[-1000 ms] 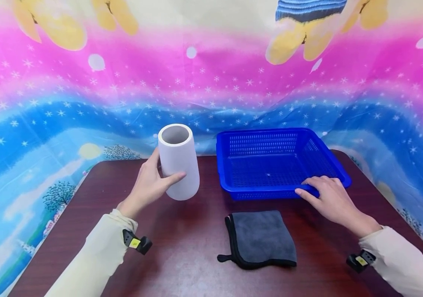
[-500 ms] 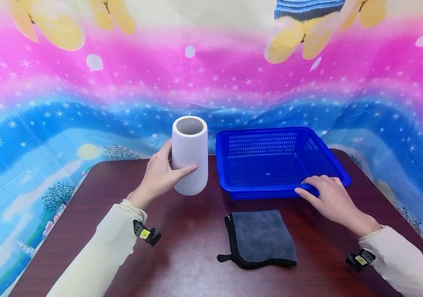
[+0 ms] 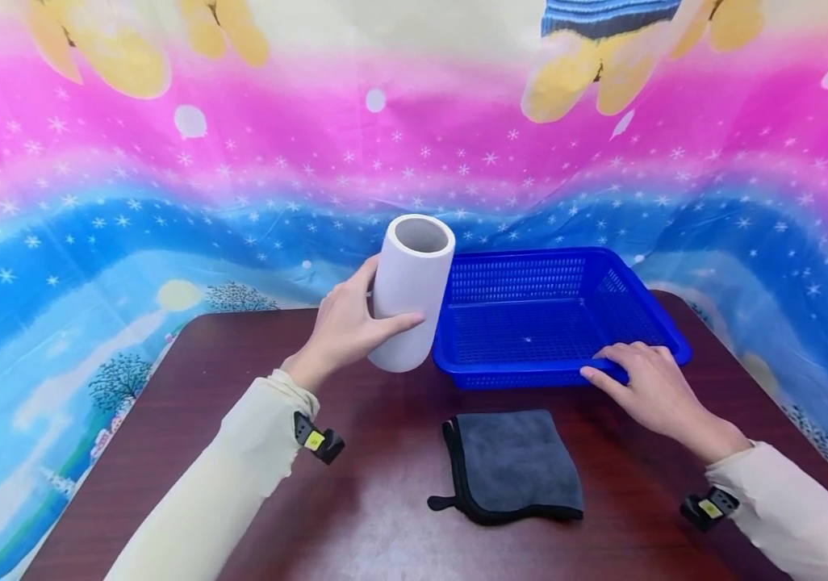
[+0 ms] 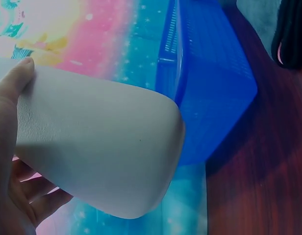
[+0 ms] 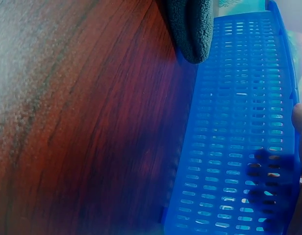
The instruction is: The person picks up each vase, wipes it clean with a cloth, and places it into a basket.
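Observation:
My left hand (image 3: 341,327) grips a white vase (image 3: 408,290) with a round open top, thumb across its near side. The vase leans slightly to the right and is held above the table, beside the left end of a blue plastic basket (image 3: 508,372). In the left wrist view, the smooth base of the vase (image 4: 116,147) is close to the basket's end wall. My right hand (image 3: 650,390) holds the basket's near rim toward its right corner. Its fingers show dimly through the slots in the right wrist view, with the thumb on the outer side.
A folded grey cloth (image 3: 519,464) with black edging and a small loop lies in front of the basket. The dark wooden table (image 3: 370,516) has rounded far corners. Behind it hangs a colourful printed curtain (image 3: 298,161).
My left hand has carried the vase to the right and slightly up, and it now overlaps the basket's left end from the head view. The right hand and basket have stayed put.

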A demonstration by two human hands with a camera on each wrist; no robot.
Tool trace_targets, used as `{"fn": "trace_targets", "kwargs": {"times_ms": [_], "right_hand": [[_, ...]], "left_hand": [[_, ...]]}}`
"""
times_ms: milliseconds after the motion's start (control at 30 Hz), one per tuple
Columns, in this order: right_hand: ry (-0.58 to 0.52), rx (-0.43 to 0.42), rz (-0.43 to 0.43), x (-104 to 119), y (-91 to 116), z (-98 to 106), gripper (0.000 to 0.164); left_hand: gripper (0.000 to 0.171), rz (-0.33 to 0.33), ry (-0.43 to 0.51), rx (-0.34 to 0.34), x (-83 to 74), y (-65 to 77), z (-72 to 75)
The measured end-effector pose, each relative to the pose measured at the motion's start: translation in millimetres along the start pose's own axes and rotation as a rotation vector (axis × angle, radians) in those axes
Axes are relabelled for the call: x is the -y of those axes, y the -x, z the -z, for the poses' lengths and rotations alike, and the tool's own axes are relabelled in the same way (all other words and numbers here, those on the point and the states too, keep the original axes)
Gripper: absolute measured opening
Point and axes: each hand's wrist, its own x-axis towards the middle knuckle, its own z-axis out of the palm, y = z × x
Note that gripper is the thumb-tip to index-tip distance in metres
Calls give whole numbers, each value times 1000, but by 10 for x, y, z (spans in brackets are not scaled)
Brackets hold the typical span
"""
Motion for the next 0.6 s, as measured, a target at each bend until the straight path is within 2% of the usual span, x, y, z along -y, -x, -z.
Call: {"fn": "trace_targets", "kwargs": {"times_ms": [200, 433, 600], "right_hand": [[-3, -1, 10, -6, -2, 1, 43], [-5, -3, 15, -4, -10, -2, 42], [-7, 6, 6, -9, -13, -8, 43]], "left_hand": [[85, -64, -34, 27, -115, -83, -88], [85, -73, -30, 42, -241, -175, -115], [87, -98, -66, 35, -328, -260, -129]]}}
